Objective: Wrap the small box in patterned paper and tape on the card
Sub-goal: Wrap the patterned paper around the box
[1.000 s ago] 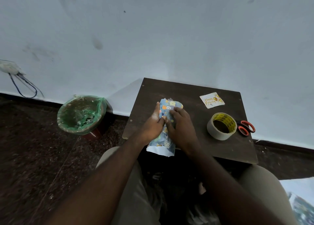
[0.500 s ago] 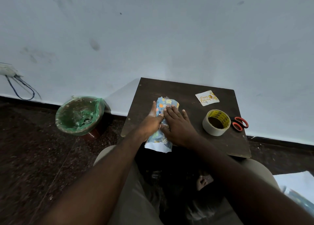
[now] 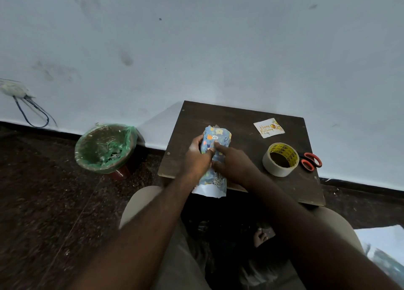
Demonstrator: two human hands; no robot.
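Observation:
A small box wrapped in blue patterned paper lies lengthwise on the dark wooden table. The paper's loose white-backed end hangs over the near edge. My left hand grips the box from its left side, thumb on top. My right hand rests on the paper, its index finger stretched out and pressing the top of the box; the other fingers are curled. A small birthday card lies at the table's far right.
A roll of tape stands right of the box, with orange-handled scissors beside it. A green-lined bin sits on the floor to the left. Wall wires hang far left. More wrapping paper lies at bottom right.
My right hand went from lying flat on the box to pressing with one stretched index finger. My left hand closed more round the box's side.

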